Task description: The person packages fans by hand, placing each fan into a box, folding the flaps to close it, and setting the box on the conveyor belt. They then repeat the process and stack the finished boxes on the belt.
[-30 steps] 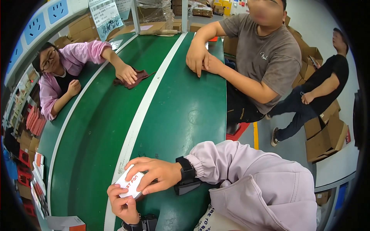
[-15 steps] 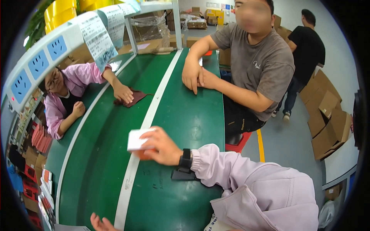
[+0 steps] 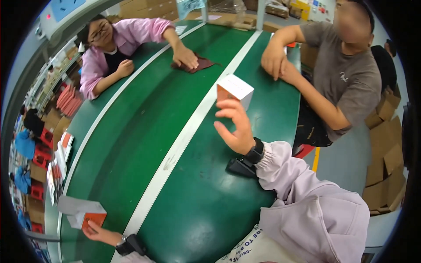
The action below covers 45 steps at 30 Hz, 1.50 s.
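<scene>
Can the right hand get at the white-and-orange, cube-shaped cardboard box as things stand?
Likely yes: the right hand is open at the near side of the white-and-orange, cube-shaped cardboard box, with nothing visible between them.

A yellow line (image 3: 315, 160) marks grey floor (image 3: 341, 163) beside a green table (image 3: 204, 206).

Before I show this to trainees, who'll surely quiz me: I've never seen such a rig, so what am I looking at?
There is no machine: a person works with two bare hands, seen by the left of two fisheye cameras on their head, so straight edges bend. At the green table, the open right hand has its fingers in front of a white-and-orange box; whether they touch it is unclear. The left hand is at the orange part of an open carton. A co-worker's hand lies on a brown cloth.
</scene>
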Tool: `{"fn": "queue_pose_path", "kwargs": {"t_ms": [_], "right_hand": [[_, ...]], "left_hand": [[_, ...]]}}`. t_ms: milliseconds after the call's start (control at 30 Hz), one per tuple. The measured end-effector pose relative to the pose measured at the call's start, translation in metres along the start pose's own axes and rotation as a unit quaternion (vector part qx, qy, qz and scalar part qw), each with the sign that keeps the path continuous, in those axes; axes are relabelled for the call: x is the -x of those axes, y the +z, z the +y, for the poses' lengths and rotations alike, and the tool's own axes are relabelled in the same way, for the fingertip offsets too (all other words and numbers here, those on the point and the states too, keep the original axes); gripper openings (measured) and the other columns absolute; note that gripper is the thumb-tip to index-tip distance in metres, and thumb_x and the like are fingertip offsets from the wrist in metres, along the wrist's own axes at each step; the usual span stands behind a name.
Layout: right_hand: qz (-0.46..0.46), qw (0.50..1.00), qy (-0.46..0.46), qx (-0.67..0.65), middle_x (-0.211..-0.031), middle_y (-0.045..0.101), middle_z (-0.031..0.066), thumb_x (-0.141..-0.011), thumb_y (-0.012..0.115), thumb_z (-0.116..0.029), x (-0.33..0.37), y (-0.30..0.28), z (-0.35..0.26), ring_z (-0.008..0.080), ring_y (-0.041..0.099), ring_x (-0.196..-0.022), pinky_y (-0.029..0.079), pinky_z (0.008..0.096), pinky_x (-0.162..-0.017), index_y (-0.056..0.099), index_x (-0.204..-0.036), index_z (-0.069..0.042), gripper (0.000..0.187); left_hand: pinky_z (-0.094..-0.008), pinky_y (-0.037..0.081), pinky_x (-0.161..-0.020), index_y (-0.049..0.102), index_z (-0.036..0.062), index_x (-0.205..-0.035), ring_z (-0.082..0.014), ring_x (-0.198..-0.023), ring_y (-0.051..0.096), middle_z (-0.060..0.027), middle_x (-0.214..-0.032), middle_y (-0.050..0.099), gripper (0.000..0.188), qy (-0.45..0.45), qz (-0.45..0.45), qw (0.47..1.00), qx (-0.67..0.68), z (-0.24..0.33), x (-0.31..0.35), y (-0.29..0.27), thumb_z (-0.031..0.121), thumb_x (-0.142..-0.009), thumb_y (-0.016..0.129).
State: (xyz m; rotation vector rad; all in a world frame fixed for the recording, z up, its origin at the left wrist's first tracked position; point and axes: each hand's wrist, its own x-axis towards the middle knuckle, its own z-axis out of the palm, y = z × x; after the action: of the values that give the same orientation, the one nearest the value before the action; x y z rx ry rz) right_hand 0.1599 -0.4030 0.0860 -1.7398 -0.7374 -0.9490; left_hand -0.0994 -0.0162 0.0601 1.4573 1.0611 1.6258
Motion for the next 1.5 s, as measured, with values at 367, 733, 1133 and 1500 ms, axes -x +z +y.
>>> {"fn": "queue_pose_path", "kwargs": {"t_ms": [367,733,1133,1500], "right_hand": [[-0.314,0.927,0.049,-0.197,-0.09,0.063,0.0092,-0.079,0.064,-0.002,0.027,0.014,-0.014,0.0238,0.061,-0.084,0.049,0.0323,-0.073,0.06,-0.088,-0.002,0.009],[-0.411,0.875,0.12,-0.226,-0.085,0.061,0.0065,-0.084,0.061,-0.017,0.045,0.023,-0.001,0.0208,0.061,-0.077,0.048,0.0325,-0.07,0.061,-0.087,-0.007,0.011],[-0.328,0.886,0.033,-0.325,-0.126,0.047,0.0182,-0.076,0.073,-0.022,0.049,0.018,-0.053,0.0323,0.053,-0.109,0.043,0.0384,-0.091,0.039,-0.115,-0.005,0.055],[-0.292,0.873,0.12,-0.373,-0.128,0.045,0.0207,-0.07,0.076,-0.02,0.05,0.015,-0.035,0.0359,0.05,-0.112,0.042,0.0408,-0.091,0.039,-0.119,-0.006,0.063]], "left_hand": [[-0.0381,0.04,-0.097,0.034,-0.0049,-0.132,-0.027,-0.115,0.048,-0.0177,-0.129,0.046,0.061,-0.042,-0.05,0.992,0.109,-0.076,-0.072,-0.019,0.035,-0.091,0.057],[-0.0473,0.043,-0.095,0.045,0.0043,-0.128,-0.0328,-0.115,0.05,-0.0167,-0.126,0.05,0.06,-0.23,-0.222,0.935,0.155,-0.02,-0.058,-0.012,0.052,-0.091,0.045],[-0.0413,0.036,-0.101,0.034,-0.0013,-0.133,-0.0291,-0.121,0.045,-0.0175,-0.134,0.042,0.066,-0.248,-0.5,0.739,0.377,-0.021,0.122,0.044,0.05,-0.093,0.043],[-0.0412,0.038,-0.097,0.028,0.0043,-0.132,-0.0297,-0.119,0.043,-0.0181,-0.136,0.034,0.069,0.024,-0.434,0.886,0.163,0.044,0.195,0.069,0.044,-0.085,0.06]]}}
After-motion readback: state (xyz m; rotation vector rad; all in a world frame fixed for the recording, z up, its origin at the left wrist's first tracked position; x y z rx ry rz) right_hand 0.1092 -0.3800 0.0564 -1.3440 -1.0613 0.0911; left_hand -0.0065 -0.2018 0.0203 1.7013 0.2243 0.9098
